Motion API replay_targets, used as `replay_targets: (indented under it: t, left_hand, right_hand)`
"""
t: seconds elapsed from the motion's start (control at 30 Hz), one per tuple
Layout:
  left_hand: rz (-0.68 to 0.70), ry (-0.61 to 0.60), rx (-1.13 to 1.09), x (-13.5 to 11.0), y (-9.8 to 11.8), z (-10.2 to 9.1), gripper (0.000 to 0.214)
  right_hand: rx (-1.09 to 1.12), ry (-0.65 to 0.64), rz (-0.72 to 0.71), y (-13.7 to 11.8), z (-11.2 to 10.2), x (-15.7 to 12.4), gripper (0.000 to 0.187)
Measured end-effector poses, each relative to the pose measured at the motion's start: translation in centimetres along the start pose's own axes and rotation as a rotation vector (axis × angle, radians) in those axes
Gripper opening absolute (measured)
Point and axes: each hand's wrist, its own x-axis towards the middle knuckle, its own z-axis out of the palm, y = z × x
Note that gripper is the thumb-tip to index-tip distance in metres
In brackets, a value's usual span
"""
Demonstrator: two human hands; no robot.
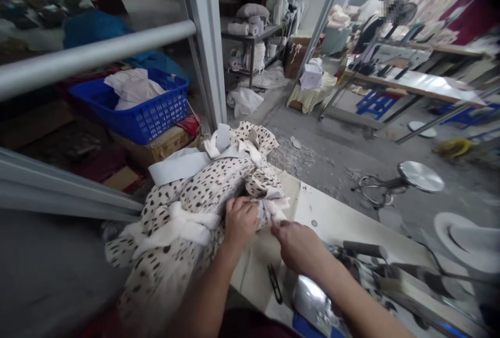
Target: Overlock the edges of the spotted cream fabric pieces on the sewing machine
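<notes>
A heap of cream fabric with dark spots (214,184) lies on the left end of the sewing table (312,213), with pale strips among its folds. My left hand (241,221) is closed on the edge of a gathered piece of the spotted fabric. Close by on the right, my right hand (299,247) pinches the end of a white fabric strip (276,209) at that piece. Its fingertips are partly hidden and a little blurred. Black thread snips (274,283) lie on the tabletop below my hands.
A sewing machine (406,280) takes up the table's right side. Metal rails and a post (207,46) stand at the left, before a blue basket (156,114) of white cloth. A round metal stool (421,176) stands beyond the table. A person (371,25) is at the far tables.
</notes>
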Motion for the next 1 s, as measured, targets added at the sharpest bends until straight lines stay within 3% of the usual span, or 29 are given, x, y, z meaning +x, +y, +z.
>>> replay_targets:
  t: [0.13, 0.2, 0.3, 0.43, 0.57, 0.7, 0.77, 0.9, 1.0]
  left_hand:
    - [-0.008, -0.058, 0.091, 0.3, 0.9, -1.1, 0.012]
    - [0.003, -0.113, 0.165, 0.4, 1.5, -1.7, 0.014]
    - [0.008, -0.171, 0.274, 0.4, 2.2, -2.0, 0.036]
    - [-0.042, -0.219, 0.351, 0.6, 2.6, -1.4, 0.046]
    - [-0.052, -0.229, 0.269, 0.9, 2.2, -0.7, 0.015]
    - [-0.030, -0.210, 0.185, 0.6, 2.0, -0.3, 0.008]
    - [-0.040, -0.211, 0.180, 0.2, 2.2, 0.0, 0.008]
    - [0.017, -0.199, 0.153, -0.8, 2.4, 0.6, 0.009]
    - [0.080, -0.201, 0.103, -1.2, 2.1, 0.9, 0.012]
  right_hand:
    - [0.086, 0.181, -0.099, 2.2, -2.1, 3.9, 0.020]
    - [0.141, 0.220, -0.113, 3.7, -1.6, 5.7, 0.025]
    - [0.198, 0.251, -0.098, 5.2, 0.2, 6.9, 0.036]
    - [0.194, 0.195, -0.106, 5.3, 1.7, 6.7, 0.052]
    - [0.180, 0.100, -0.056, 5.3, 1.8, 6.1, 0.064]
    - [0.265, 0.074, -0.016, 6.2, 1.4, 6.3, 0.068]
    - [0.401, 0.079, -0.020, 6.7, 1.3, 6.7, 0.061]
    - [0.608, 0.154, 0.072, 7.1, 1.3, 7.5, 0.011]
    - [0.579, 0.213, 0.036, 7.4, 1.7, 7.7, 0.009]
